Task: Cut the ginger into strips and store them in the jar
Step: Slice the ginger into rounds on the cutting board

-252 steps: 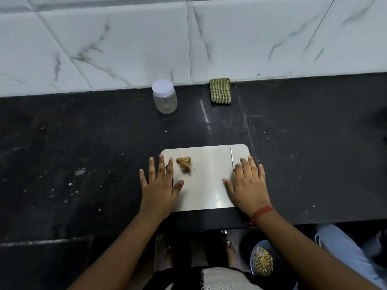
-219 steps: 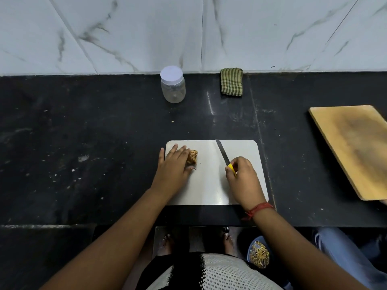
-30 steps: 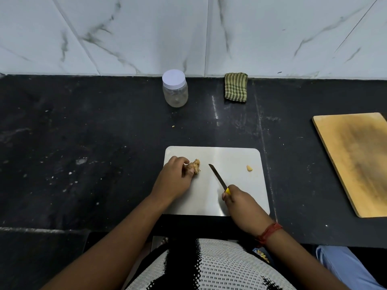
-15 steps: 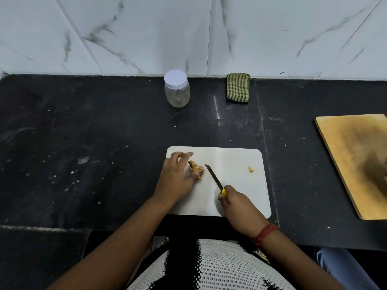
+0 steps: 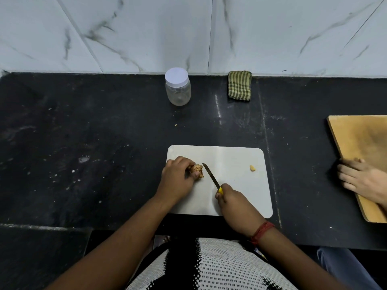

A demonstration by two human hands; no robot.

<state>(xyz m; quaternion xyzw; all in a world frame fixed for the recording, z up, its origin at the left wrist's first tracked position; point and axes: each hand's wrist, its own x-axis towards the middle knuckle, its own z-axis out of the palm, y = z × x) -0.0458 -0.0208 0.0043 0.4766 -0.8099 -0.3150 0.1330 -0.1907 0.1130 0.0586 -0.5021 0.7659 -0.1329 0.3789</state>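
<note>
on the dark stone surface (image 5: 104, 153) lies a pale cutting board (image 5: 236, 197) with rounded corners, close to the near edge. the left hand (image 5: 178, 178) sits at the board's left side with its fingers curled over a knobbly piece of ginger (image 5: 198, 170), pinning it to the board; only the right end of the ginger shows past the fingertips. the right hand (image 5: 236, 206) is wrapped round the yellow handle of a small knife (image 5: 211, 177), whose dark blade slants up and to the left, its tip just beside the ginger's right end; whether the edge touches the ginger cannot be told. a red thread band (image 5: 261, 232) circles the right wrist. one small pale cut piece (image 5: 252, 168) lies on its own near the board's right edge, well apart from the main ginger.

at the back of the surface, against the marbled white wall (image 5: 188, 32), stands a clear jar (image 5: 178, 87) with a white lid screwed on; it is upright. to its right lies a folded green striped cloth (image 5: 239, 85), touching the foot of the wall. at the far right a wooden board (image 5: 360, 160) rests on the surface, and another person's hand (image 5: 364, 181) lies across its near left edge with fingers spread.
</note>
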